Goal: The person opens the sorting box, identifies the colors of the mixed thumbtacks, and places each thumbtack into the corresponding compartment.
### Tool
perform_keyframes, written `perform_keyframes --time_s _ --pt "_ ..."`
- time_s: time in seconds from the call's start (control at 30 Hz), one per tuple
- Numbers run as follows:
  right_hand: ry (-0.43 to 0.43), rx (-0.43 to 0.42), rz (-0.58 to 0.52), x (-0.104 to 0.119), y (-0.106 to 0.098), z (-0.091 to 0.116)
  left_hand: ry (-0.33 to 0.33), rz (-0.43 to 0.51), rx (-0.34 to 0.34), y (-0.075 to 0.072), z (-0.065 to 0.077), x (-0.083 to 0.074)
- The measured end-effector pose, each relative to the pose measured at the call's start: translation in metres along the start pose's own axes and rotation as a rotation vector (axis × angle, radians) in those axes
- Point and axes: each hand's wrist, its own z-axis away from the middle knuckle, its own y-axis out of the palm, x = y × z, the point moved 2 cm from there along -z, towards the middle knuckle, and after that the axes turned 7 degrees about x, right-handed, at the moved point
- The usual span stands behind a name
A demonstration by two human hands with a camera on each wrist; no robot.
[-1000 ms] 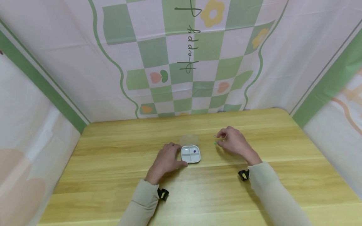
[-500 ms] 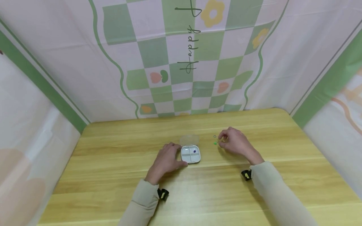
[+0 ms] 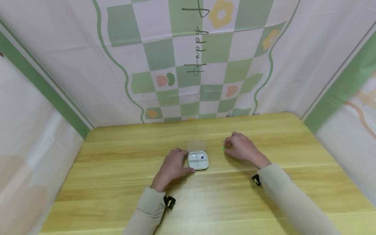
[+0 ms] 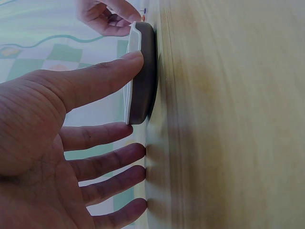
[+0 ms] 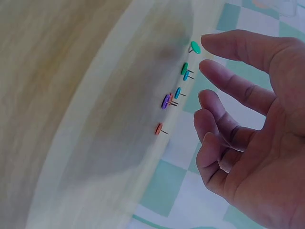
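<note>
A small white compartment box [image 3: 198, 160] lies mid-table with its clear lid [image 3: 196, 144] folded back and a blue piece [image 3: 202, 157] in one cell. My left hand [image 3: 173, 165] rests beside it. In the left wrist view the thumb [image 4: 105, 76] presses the box's side [image 4: 143, 71] while the straight fingers touch the table. My right hand [image 3: 241, 147] hovers over several coloured pushpins [image 3: 224, 148]. In the right wrist view its loosely bent fingers [image 5: 228, 86] hold nothing above a green pin [image 5: 194, 46], a blue pin [image 5: 177, 92] and an orange pin [image 5: 158, 129].
The wooden table [image 3: 117, 182] is enclosed by a checked green-and-pink cloth backdrop [image 3: 188, 65] at the back and both sides. Bare wood spreads to the left, right and front of the hands.
My right hand has shifted slightly left and lowered its fingers over the pushpins. The left hand and the box have stayed put.
</note>
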Motion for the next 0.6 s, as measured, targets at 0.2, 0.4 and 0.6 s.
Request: perform_keyframes --time_s 0.2,0.4,0.6 --pt "-0.009 0.009 0.047 0.0012 0.0018 -0.0034 0.002 0.002 0.001 -0.0001 -0.0005 0.0000" --pt "-0.008 0.009 0.068 0.0011 0.0042 -0.0055 0.001 0.008 0.001 -0.0003 0.0000 -0.0006" --pt "-0.014 0.009 0.087 0.0033 0.0039 -0.0061 0.000 0.002 -0.001 0.0001 0.0001 -0.0002"
